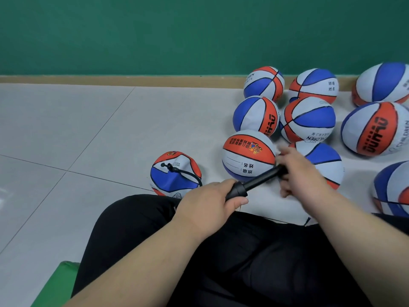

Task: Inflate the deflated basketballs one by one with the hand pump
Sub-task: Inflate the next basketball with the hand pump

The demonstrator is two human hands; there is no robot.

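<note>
Deflated basketball (174,180), red, white and blue, lay sagging and dented on the grey tiled floor (88,129), just left of centre and close to the person's knee. A thin black hose (188,173) was plugged into its top and curved right, passing out of sight behind the left hand (210,202).

That hand's grip was wrapped around the near end of the black hand pump (256,179), fingers curled over the barrel. The pump slanted up and to the right. At its far end the right hand (298,173) appeared blurred, its grip apparently curled over the pump handle, which it mostly hid.

Just behind the pump sat a round ball with an orange band (245,162) and printed characters. Farther right and toward the wall stood a loose cluster of other full balls (308,118) in the same three colours, several touching one another, some cut off by the right edge.

A green wall (155,29) filled the far side, with a tan skirting board (110,79) along its base. Black trousers (243,251) covered the person's legs at the near edge, both bare forearms reaching forward over them. A strip of green seat (64,278) showed at the near left corner.
</note>
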